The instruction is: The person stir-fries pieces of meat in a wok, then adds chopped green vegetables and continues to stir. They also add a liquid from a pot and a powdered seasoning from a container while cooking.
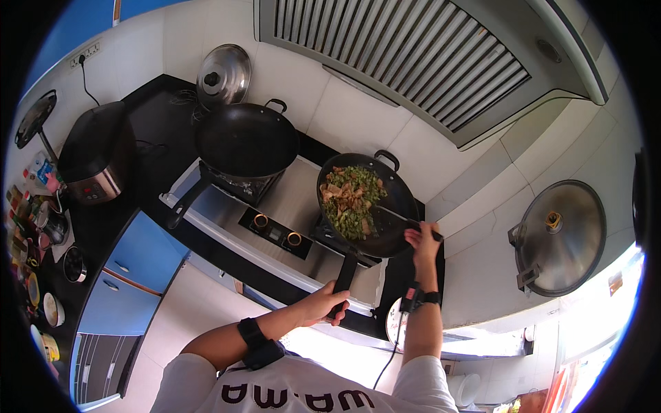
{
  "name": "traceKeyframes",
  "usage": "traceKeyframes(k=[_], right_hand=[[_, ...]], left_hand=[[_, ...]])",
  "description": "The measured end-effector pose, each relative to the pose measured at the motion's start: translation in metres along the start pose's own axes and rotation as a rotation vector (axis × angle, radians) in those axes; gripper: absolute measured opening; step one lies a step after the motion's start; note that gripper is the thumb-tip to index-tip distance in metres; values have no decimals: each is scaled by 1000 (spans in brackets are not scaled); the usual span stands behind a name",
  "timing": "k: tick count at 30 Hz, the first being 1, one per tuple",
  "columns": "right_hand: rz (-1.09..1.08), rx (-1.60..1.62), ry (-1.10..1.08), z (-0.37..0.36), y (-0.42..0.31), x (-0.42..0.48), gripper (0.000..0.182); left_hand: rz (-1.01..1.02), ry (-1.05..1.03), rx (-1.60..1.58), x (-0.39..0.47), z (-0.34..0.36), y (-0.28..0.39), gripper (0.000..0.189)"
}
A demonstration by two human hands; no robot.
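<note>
My left hand (326,303) grips the long dark handle (346,273) of a black wok (405,206) on the right burner. In my right hand (424,241) is a spatula (395,212) with a dark handle and a thin metal shaft. Its head is at the edge of the food and partly hidden. Chopped green vegetables (356,175) mixed with browned slices, which look like meat (345,195), fill the left side of the wok. Bare dark pan surface shows on the right. Both wrists wear black straps with small devices.
A second black wok (247,139) sits on the left burner, its handle jutting forward. Behind it a steel lid (223,75) leans on the wall. A rice cooker (98,155), bottles and bowls (53,310) line the left counter. A range hood (403,57) hangs above; another lid (562,237) is wall-mounted.
</note>
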State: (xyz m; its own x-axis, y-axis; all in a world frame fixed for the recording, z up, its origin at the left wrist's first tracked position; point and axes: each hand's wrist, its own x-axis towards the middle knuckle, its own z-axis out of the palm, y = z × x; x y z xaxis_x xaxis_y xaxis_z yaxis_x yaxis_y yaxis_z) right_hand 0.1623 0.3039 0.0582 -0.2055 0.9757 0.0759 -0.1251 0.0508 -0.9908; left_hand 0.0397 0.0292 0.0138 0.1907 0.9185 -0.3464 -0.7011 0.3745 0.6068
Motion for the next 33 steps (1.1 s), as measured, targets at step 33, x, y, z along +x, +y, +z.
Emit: traceKeyframes(k=[33], right_hand=[[-181,-627,-148,-7,-103,-53,17]], left_hand=[[30,-17,-4,-1,-4,-2,16]])
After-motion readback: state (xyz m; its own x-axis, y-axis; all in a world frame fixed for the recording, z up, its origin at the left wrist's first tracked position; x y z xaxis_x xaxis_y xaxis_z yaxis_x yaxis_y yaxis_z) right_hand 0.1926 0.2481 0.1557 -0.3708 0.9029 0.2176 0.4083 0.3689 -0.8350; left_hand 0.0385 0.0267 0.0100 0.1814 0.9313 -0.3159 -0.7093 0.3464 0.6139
